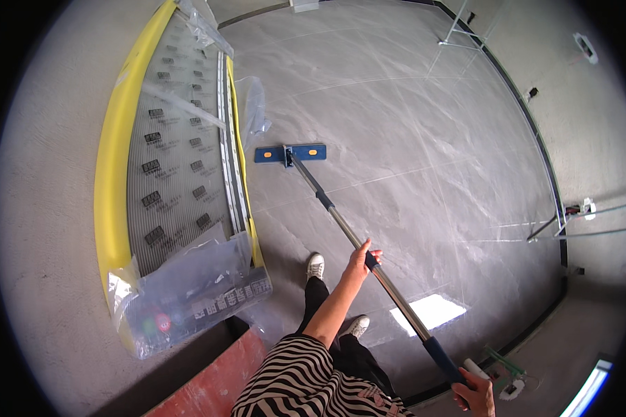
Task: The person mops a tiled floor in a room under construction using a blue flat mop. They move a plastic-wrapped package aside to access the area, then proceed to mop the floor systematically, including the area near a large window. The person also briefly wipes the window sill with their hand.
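My left hand (364, 259) grips the middle of a flat mop's telescopic metal pole (396, 296) at a dark blue collar. Farther down to the right, my right hand (474, 390) is closed around the dark blue grip (442, 358) at the pole's upper end. The pole slants away up and to the left. At its far end the blue rectangular mop head (309, 152), with two orange buttons, rests flat on the grey marble-patterned tile floor (396, 125). The mop head's underside is hidden.
A tall ribbed panel with yellow foam edging (116, 172) and plastic wrap (188, 286) leans by the left wall. Loose clear plastic (254, 104) lies beside it. A red board (214, 375) stands at lower left. Metal legs (459, 44) stand near the right wall.
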A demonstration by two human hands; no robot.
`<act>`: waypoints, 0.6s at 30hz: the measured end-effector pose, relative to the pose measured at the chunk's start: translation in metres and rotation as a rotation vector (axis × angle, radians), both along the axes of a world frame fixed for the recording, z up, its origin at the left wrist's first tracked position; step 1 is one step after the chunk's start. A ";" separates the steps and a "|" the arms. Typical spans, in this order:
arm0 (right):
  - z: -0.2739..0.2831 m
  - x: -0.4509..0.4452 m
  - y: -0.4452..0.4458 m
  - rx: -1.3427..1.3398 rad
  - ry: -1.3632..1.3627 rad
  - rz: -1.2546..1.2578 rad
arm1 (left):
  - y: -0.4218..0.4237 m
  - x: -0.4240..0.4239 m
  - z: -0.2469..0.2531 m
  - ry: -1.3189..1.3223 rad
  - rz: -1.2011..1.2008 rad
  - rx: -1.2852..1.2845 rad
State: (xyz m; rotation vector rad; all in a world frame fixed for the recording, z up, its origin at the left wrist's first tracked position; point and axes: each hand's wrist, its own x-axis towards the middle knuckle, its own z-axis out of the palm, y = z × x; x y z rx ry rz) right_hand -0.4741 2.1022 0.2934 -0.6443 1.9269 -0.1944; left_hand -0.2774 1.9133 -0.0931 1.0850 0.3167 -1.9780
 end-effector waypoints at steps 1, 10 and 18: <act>0.000 0.014 -0.019 -0.017 -0.005 0.011 | -0.017 0.012 -0.002 -0.001 0.027 0.000; -0.046 0.124 -0.134 0.070 -0.268 -0.081 | -0.098 0.113 0.053 0.003 0.055 -0.016; -0.085 0.172 -0.147 0.009 -0.584 -0.291 | -0.103 0.134 0.105 -0.139 0.026 -0.001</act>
